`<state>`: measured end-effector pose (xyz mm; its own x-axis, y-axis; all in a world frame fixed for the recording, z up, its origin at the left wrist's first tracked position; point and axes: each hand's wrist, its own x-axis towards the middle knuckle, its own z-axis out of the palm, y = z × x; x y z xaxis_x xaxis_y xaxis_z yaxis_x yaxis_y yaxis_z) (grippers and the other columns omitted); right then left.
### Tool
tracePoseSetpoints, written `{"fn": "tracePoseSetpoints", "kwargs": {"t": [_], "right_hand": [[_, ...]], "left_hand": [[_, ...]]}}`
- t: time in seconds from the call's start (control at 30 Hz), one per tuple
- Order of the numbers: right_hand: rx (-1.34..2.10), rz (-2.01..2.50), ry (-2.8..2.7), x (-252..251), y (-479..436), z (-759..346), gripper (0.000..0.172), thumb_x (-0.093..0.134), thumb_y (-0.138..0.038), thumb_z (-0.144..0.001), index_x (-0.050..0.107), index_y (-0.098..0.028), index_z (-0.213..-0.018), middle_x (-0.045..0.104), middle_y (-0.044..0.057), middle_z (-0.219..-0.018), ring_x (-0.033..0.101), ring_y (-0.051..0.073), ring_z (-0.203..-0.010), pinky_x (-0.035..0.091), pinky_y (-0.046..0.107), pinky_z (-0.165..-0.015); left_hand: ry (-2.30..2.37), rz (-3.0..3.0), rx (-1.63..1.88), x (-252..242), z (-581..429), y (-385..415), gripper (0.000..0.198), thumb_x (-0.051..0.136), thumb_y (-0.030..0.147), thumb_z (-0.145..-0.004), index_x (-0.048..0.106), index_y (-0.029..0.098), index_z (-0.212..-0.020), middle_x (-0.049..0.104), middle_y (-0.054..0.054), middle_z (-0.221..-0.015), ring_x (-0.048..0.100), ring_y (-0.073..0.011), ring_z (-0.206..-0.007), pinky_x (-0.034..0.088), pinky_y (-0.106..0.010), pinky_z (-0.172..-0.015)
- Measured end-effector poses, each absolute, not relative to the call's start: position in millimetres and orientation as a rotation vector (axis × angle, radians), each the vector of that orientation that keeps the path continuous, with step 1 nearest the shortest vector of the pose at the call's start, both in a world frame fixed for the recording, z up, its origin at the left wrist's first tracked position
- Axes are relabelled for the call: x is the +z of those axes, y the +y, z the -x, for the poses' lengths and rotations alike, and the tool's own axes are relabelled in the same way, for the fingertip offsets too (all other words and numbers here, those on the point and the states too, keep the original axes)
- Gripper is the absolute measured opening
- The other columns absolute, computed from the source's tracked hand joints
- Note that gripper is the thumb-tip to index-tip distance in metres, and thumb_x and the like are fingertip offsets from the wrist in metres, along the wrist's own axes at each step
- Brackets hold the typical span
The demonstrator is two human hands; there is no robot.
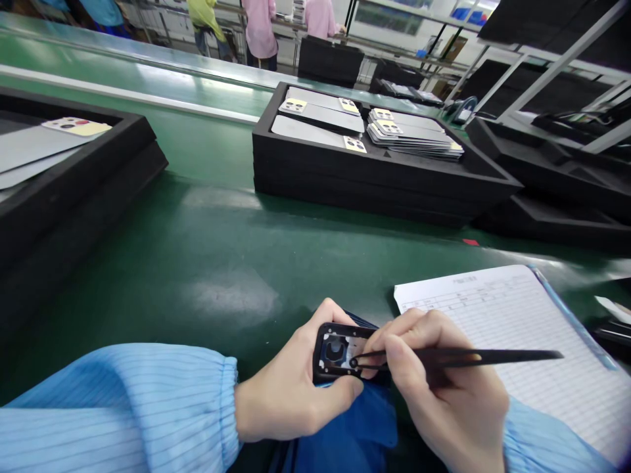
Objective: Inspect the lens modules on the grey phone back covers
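My left hand grips a small black rectangular frame, which has a round dark part and shiny pieces inside its opening. My right hand holds long black tweezers with their tips at the frame's opening, touching or nearly touching it. A blue cloth lies under both hands. My right wrist rests beside a ruled paper form on a clipboard.
A green conveyor belt runs ahead. On it stand black foam trays of grey panels with yellow-marked corners, and another tray sits at left. Racks stand at right. Several people in coloured smocks work behind the belt.
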<state>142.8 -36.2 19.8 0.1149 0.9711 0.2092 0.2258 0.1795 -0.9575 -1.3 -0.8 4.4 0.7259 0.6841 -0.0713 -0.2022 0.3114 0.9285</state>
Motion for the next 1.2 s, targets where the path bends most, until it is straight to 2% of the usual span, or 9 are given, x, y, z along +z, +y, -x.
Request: {"fn": "tracePoseSetpoints", "kwargs": {"t": [0.2,0.33,0.47,0.63,0.87,1.2], "right_hand": [[0.899,1.264,-1.363,23.9,-33.1,-148.1,0.016,0.053,-0.016,-0.083,0.052,-0.021,-0.067,0.057,0.001,-0.063,0.059,0.014,-0.054,0.051,0.025,-0.048],[1.212,1.183,-1.19,27.8,-26.7,-157.5,0.018,0.051,-0.023,-0.085,0.051,-0.019,-0.068,0.058,0.0,-0.066,0.06,0.013,-0.048,0.052,0.025,-0.044],[1.448,1.105,-0.924,32.0,-19.3,-162.7,0.022,0.052,-0.029,-0.084,0.047,-0.018,-0.066,0.059,-0.002,-0.059,0.058,0.009,-0.042,0.048,0.018,-0.038],[1.463,1.106,-0.765,34.6,-12.8,-167.0,0.022,0.056,-0.03,-0.083,0.051,-0.016,-0.066,0.06,-0.003,-0.056,0.057,0.006,-0.042,0.046,0.012,-0.039],[1.562,1.152,-0.596,34.0,-9.3,-164.0,0.025,0.065,-0.034,-0.075,0.051,-0.015,-0.065,0.057,-0.004,-0.056,0.056,0.005,-0.042,0.047,0.012,-0.041],[1.583,1.151,-0.562,32.5,-9.2,-163.2,0.024,0.064,-0.033,-0.075,0.053,-0.015,-0.064,0.056,-0.004,-0.056,0.057,0.006,-0.042,0.047,0.013,-0.042]], "left_hand": [[0.499,-1.133,0.613,4.2,1.7,-0.4,0.024,0.05,0.007,-0.076,0.031,0.02,-0.084,0.046,0.003,-0.079,0.041,-0.0067,-0.067,0.034,-0.02,-0.06],[0.497,-1.138,0.584,3.9,1.2,-1.4,0.024,0.049,0.011,-0.078,0.029,0.021,-0.086,0.051,0.0,-0.084,0.047,-0.0107,-0.075,0.037,-0.026,-0.069],[0.587,-1.217,0.579,3.0,2.5,-0.9,0.023,0.051,0.013,-0.076,0.034,0.021,-0.089,0.046,0.002,-0.082,0.044,-0.0093,-0.071,0.036,-0.024,-0.066],[0.642,-1.264,0.574,2.1,4.3,0.3,0.024,0.054,0.016,-0.075,0.035,0.021,-0.089,0.045,0.002,-0.084,0.044,-0.0099,-0.073,0.036,-0.023,-0.066],[0.663,-1.303,0.574,1.6,6.0,-0.6,0.023,0.055,0.017,-0.075,0.037,0.021,-0.088,0.043,0.002,-0.084,0.044,-0.0105,-0.074,0.037,-0.022,-0.066],[0.646,-1.312,0.591,0.0,5.1,-1.3,0.022,0.054,0.016,-0.075,0.037,0.021,-0.088,0.042,0.003,-0.083,0.042,-0.0092,-0.072,0.037,-0.021,-0.066]]}}
